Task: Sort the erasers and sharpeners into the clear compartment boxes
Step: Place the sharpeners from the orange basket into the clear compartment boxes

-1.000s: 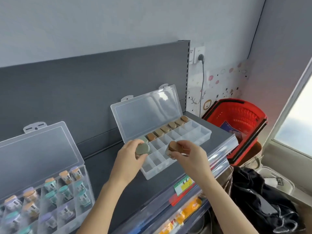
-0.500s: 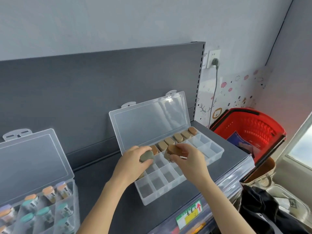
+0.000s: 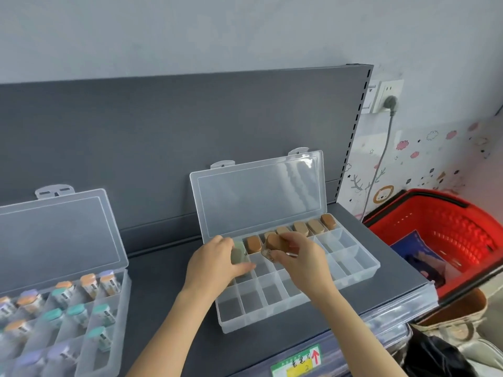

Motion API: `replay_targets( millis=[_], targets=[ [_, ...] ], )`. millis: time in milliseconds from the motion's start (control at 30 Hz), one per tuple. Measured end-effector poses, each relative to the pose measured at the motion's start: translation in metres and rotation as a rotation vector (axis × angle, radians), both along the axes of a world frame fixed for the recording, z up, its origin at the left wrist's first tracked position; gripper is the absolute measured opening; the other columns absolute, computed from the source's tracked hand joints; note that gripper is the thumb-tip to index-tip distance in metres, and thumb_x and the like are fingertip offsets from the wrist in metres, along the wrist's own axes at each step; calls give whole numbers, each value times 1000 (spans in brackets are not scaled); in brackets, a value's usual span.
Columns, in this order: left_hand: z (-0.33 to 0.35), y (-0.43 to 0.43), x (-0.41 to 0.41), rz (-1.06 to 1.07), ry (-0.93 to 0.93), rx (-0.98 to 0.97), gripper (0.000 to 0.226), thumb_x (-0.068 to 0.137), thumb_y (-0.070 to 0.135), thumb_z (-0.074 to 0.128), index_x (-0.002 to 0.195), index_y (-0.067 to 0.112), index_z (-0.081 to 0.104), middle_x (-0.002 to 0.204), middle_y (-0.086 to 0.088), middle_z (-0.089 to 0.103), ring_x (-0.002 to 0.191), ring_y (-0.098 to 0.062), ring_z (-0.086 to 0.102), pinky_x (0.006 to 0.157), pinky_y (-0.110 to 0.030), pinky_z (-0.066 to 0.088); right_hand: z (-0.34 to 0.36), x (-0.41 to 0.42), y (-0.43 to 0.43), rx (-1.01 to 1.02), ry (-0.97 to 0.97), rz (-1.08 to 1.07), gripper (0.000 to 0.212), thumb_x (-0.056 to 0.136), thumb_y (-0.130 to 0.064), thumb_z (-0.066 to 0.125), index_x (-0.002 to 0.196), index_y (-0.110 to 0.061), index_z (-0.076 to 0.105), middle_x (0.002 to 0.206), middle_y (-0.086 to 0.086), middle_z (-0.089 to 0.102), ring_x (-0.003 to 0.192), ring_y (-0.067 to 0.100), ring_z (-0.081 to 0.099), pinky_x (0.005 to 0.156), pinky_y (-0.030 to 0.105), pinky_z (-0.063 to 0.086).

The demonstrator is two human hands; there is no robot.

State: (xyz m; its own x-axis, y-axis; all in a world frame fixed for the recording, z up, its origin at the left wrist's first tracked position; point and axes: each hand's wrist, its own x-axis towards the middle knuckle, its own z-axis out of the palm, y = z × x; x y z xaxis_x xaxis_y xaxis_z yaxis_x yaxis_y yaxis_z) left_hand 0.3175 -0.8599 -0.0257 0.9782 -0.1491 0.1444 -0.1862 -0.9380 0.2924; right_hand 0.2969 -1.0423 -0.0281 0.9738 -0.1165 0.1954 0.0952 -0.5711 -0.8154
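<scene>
1. Nearest: shelf [image 3: 168, 295] front edge with price label [image 3: 296, 361], cut by the frame bottom; left box [image 3: 123, 295] stands open at left, packed with capped pieces in orange, teal and purple; too blurred to call them erasers or sharpeners; its left end runs out of frame.
2. right box [image 3: 272, 319] sits on the shelf with its top open, so both hands reach in from above; the two nearer rows look unfilled; my guess is the back row gets filled first.
3. left hand [image 3: 215, 263]: fingers curled round a green piece [image 3: 237, 254], low at the back-left corner compartment; probably being seated there; can't tell whether it touches the bottom.
4. right hand [image 3: 302, 258]: fingers pinch a brown piece [image 3: 273, 242], held above the box's middle, likely headed for the next free slot; a paler printed bit seems tucked under it in the same hand; not sure.
5. brown row [image 3: 314, 227]: brown pieces stand one per compartment along the back row; the right hand hides part of it, so the count is uncertain.
6. Far: lid [image 3: 258, 197] leans on the grey back panel [image 3: 163, 131], which props it open; red basket [image 3: 462, 229] sits past the shelf end; contents unclear.
</scene>
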Motion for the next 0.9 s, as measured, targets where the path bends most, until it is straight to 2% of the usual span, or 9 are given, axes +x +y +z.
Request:
replay_targets(
  millis=[100, 200, 300, 400, 500, 567, 667, 767, 900],
  targets=[
    [0, -3, 0, -10, 21, 61, 52, 73, 70, 60, 93, 23, 53, 88, 10, 47, 74, -8, 50, 50, -18, 29, -2, 5, -2, 13, -7, 28, 30, 83, -20, 71, 111, -20, 61, 90, -15, 61, 82, 1, 59, 66, 1, 43],
    [-2, -7, 0, -12, 43, 119, 54, 70, 73, 61, 86, 24, 47, 84, 10, 44, 71, -10, 48, 51, -20, 29, -3, 9, -2, 21, 12, 61, 37, 86, -18, 66, 121, -22, 56, 94, -10, 61, 86, 9, 61, 67, 1, 40],
    [-6, -10, 2, -13, 38, 181, 59, 69, 75, 59, 91, 21, 51, 86, 9, 44, 75, -11, 46, 57, -21, 33, -4, 12, -5, -28, 0, 90, 39, 88, -14, 60, 127, -22, 55, 94, -7, 63, 84, 11, 60, 61, 0, 41],
    [-10, -11, 3, -19, 32, 199, 64, 69, 76, 56, 97, 19, 56, 92, 8, 44, 80, -10, 44, 62, -21, 37, -5, 15, -10, -63, -17, 127, 29, 89, -11, 57, 116, -20, 60, 89, -3, 63, 80, 14, 59, 60, 1, 42],
    [-14, -7, 2, -22, 36, 135, 67, 68, 76, 57, 104, 20, 59, 98, 8, 47, 88, -10, 47, 68, -23, 45, -7, 19, -10, -89, -1, 147, 26, 88, -13, 61, 113, -22, 60, 93, -4, 64, 83, 14, 61, 59, 3, 43],
    [-16, -1, 0, -43, 37, 81, 68, 69, 74, 60, 112, 21, 59, 106, 9, 48, 97, -10, 46, 77, -24, 47, -9, 22, -10, -103, 4, 167, 26, 87, -16, 65, 111, -22, 60, 97, -5, 64, 87, 15, 63, 66, 6, 45],
    [-16, 9, -4, -91, 60, 7, 71, 71, 67, 65, 125, 22, 55, 120, 10, 48, 111, -10, 42, 90, -26, 44, -10, 25, -9, -125, 18, 228, 29, 83, -22, 70, 111, -21, 61, 99, -7, 64, 90, 13, 62, 77, 14, 49],
    [-16, 14, -9, -106, 78, -56, 75, 72, 63, 67, 133, 24, 50, 129, 12, 44, 119, -8, 38, 96, -26, 40, -10, 27, -5, -211, 37, 278, 32, 79, -28, 73, 108, -22, 61, 98, -7, 64, 88, 13, 61, 74, 16, 50],
    [-18, 17, -16, -100, 77, -153, 70, 76, 61, 65, 135, 27, 48, 131, 16, 41, 120, -4, 36, 99, -23, 37, -12, 28, 1, -374, 61, 336, 34, 77, -33, 73, 105, -18, 62, 96, -2, 61, 82, 17, 57, 74, 27, 53]
  ],
)
